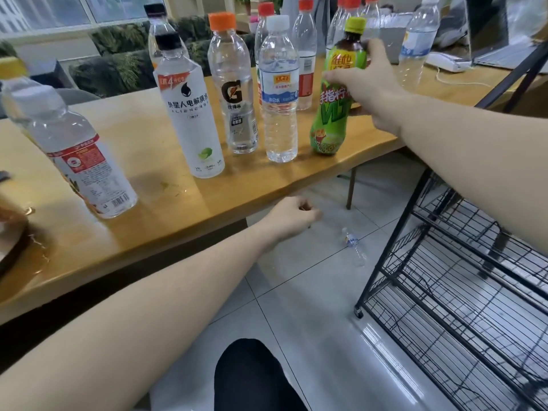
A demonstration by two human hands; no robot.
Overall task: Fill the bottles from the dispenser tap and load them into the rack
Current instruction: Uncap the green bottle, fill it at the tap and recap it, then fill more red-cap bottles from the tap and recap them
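My right hand (367, 87) wraps its thumb and fingers around the upper body of a green-labelled bottle with a yellow-green cap (332, 126), which stands near the table's front edge. My left hand (292, 219) hangs just off the table edge with its fingers curled and nothing in it. Left of the green bottle stand a clear water bottle with a white cap (278, 114), an orange-capped sports-drink bottle (235, 93) and a tall white-labelled bottle with a black cap (192, 114). A black wire rack (462, 280) stands on the floor at the right.
A wooden table (166, 203) carries several more bottles behind, plus a red-labelled bottle (77, 155) at the left. A small bottle (354, 246) lies on the tiled floor by the rack. A laptop (498, 40) sits at the far right. My knee (252, 378) shows below.
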